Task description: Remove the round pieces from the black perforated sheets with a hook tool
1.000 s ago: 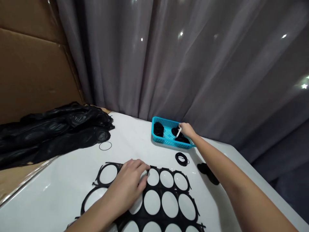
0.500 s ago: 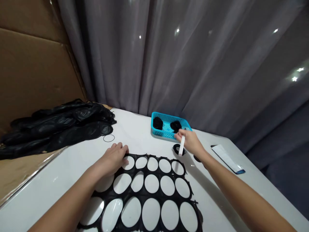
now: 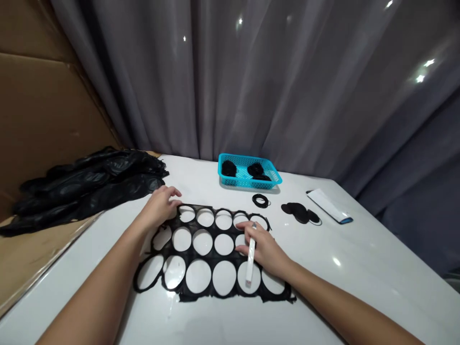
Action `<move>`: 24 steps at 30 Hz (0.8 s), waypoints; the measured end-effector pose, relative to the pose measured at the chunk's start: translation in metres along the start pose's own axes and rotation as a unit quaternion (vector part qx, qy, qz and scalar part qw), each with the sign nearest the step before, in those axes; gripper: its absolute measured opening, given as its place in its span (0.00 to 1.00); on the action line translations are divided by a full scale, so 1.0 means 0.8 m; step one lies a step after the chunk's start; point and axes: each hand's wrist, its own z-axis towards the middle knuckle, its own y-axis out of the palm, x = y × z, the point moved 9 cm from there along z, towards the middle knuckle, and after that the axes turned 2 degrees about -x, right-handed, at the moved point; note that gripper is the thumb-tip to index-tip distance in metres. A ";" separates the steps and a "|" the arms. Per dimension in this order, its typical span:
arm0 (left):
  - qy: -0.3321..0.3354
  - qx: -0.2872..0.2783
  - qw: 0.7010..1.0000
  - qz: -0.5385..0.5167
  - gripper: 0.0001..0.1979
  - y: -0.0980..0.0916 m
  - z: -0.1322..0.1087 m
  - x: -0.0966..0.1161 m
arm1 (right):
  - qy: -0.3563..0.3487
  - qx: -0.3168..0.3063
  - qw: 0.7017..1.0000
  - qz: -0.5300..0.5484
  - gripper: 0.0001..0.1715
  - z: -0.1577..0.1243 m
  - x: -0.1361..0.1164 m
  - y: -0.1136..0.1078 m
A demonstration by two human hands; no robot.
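A black sheet with rows of large round holes lies on the white table. At its far left corner my left hand grips the edge between thumb and fingers. Over the sheet's right part is my right hand, with a slim white stick-like tool tucked in it and pointing toward me. The thumb and index finger of that hand are apart above the holes. What kind of tool it is, I cannot make out.
A blue plastic basket with black pieces stands at the back. Nearer are a black ring, black discs and a white packet. Crumpled black sheets lie at left by a cardboard box.
My right hand has moved from the basket's front edge back to the sheet, still holding the white tool. My left hand remains at the far left corner. The view has shifted somewhat.
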 end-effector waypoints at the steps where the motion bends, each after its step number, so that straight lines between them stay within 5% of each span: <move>1: -0.016 0.009 1.000 0.008 0.15 -0.003 0.002 -0.011 | 0.002 0.006 1.000 0.002 0.19 0.000 0.004 -0.001; 6: -0.054 -0.024 0.998 0.013 0.16 -0.001 0.001 -0.040 | 0.003 0.021 1.000 0.010 0.17 -0.003 0.014 -0.005; 12: -0.045 -0.119 0.992 -0.025 0.18 0.000 -0.021 -0.027 | -0.006 0.041 0.999 -0.019 0.17 0.002 0.011 -0.013; 15: 0.017 -0.186 0.981 -0.057 0.16 0.024 -0.035 0.015 | 0.059 0.069 0.984 0.150 0.22 0.012 0.011 -0.021; 19: 0.155 -0.211 0.955 -0.142 0.07 0.071 -0.061 0.119 | 0.073 0.121 0.891 0.431 0.30 0.018 -0.011 -0.019; 22: 0.230 -0.186 0.932 -0.212 0.11 0.080 -0.085 0.180 | 0.010 0.082 0.918 0.388 0.29 0.012 -0.046 -0.010; 24: 0.250 -0.202 0.902 -0.287 0.11 0.072 -0.096 0.197 | 0.011 0.104 0.943 0.315 0.25 -0.004 -0.053 -0.023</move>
